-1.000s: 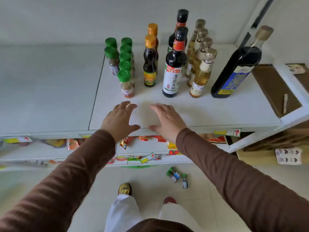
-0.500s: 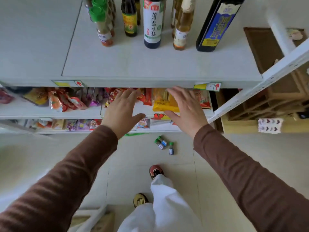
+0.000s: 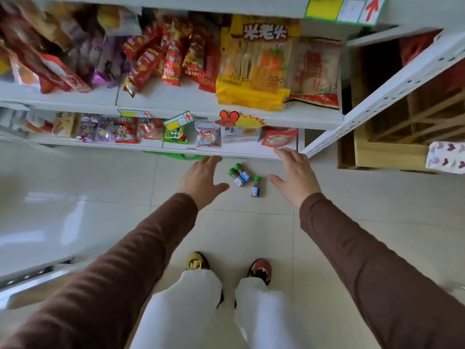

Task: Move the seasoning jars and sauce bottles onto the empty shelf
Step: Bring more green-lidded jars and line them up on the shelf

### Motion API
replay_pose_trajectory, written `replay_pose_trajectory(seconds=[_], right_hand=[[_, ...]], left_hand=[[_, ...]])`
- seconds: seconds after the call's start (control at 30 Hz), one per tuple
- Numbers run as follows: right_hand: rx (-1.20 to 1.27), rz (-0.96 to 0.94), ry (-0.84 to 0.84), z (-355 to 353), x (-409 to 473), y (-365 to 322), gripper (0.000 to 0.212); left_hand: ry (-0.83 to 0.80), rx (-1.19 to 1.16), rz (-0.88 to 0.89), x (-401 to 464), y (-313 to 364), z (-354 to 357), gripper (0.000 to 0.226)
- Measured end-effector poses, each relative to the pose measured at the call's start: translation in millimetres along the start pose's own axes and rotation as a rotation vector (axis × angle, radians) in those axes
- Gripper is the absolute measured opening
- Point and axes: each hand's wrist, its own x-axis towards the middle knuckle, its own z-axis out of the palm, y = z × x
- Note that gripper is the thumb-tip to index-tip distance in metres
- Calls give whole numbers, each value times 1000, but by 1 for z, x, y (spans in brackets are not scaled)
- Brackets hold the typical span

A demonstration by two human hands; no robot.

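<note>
Three small seasoning jars with green caps lie on the tiled floor in front of the shelves: a touching pair and a single jar just right of them. My left hand hovers above the floor to the left of the jars, fingers spread and holding nothing. My right hand hovers to their right, also spread and empty. Both hands are apart from the jars. The top shelf with the sauce bottles is out of view.
Two lower shelves packed with snack bags stand behind the jars. The white shelf upright slants at the right, with a cardboard box beyond it. My feet stand on the tiles near the jars.
My view has dropped from the top shelf to the floor. Both hands came off the shelf edge and moved down on either side of the three jars.
</note>
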Motion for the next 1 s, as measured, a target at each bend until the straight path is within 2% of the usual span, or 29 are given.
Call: replay_pose_trajectory(seconds=[0.2,0.43,0.6,0.9,1.0], right_hand=[[33,90,-112,125,32,75,63],[122,174,-181,286,103,144,61],[107,134,-212,384,163,178,58],[-37,84,-315,488,254,215,50],[-39,74,-335,503,273,218,46]], left_hand=[[-113,-108,-202,65,-55,135,71],[-120,-362,-371,167,-126,280,67],[-98,-558,-467,240,-163,366,67],[21,-818,-566,344,-201,470,72],[75,-908,-580,363,-200,472,55]])
